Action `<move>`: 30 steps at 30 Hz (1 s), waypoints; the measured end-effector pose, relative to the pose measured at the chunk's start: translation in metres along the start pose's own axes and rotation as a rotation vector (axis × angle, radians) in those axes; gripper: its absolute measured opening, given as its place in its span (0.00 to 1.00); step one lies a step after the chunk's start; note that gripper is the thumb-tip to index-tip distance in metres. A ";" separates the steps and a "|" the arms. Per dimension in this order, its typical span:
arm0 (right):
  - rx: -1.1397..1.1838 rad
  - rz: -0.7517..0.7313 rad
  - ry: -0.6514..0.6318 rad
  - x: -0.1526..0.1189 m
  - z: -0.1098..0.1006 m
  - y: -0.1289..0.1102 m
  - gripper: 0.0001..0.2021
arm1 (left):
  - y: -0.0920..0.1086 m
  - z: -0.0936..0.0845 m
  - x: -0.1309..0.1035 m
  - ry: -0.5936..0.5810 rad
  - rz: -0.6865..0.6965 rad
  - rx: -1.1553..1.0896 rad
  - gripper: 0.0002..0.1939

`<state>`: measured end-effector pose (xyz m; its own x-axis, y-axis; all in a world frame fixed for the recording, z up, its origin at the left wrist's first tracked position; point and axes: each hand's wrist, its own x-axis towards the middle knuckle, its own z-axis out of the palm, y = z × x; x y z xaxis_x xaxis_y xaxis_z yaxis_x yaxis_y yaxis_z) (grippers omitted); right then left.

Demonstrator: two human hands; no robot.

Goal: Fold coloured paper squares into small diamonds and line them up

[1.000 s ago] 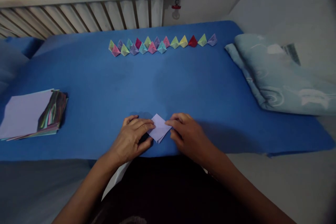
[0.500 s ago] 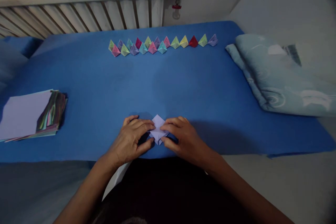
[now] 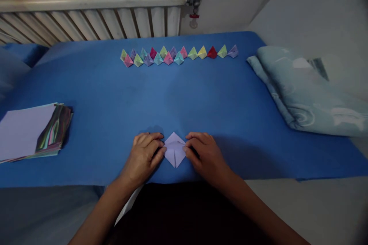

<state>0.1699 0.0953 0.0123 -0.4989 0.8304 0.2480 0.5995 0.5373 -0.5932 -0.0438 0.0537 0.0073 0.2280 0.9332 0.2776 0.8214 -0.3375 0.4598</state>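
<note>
A folded lavender origami paper (image 3: pixel 174 150) lies diamond-shaped near the front edge of the blue surface, with a slit running down its lower half. My left hand (image 3: pixel 146 154) pinches its left corner between thumb and fingers. On the opposite side, my right hand (image 3: pixel 204 154) grips the right corner the same way. Farther back, several small folded paper pieces (image 3: pixel 168 58) in pink, green, blue, yellow, red and purple stand in two staggered rows, the rear one reaching farther right.
At the left lies a stack of coloured paper sheets (image 3: pixel 25 132), a lavender one on top. A folded grey-green patterned cloth (image 3: pixel 301 92) rests at the right of the blue surface (image 3: pixel 120 103). Behind stand a white radiator (image 3: pixel 109 23) and a pipe valve with a red handle (image 3: pixel 194 16).
The lower flaps of the lavender paper now lie down to a full point. My fingers have moved off its middle outward to the side corners. The camera view has tilted up slightly.
</note>
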 end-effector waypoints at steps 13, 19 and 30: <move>-0.025 0.082 0.019 0.002 0.003 0.002 0.07 | 0.002 0.004 0.000 0.024 -0.112 0.019 0.05; -0.107 0.003 -0.006 0.001 0.004 0.003 0.08 | 0.006 0.010 -0.001 0.054 0.150 0.128 0.17; -0.199 -0.169 -0.146 -0.003 -0.005 -0.007 0.09 | 0.006 -0.012 -0.003 -0.132 0.226 0.044 0.18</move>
<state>0.1701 0.0893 0.0198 -0.6781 0.7045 0.2097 0.6037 0.6965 -0.3878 -0.0459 0.0473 0.0198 0.4724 0.8435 0.2556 0.7631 -0.5366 0.3603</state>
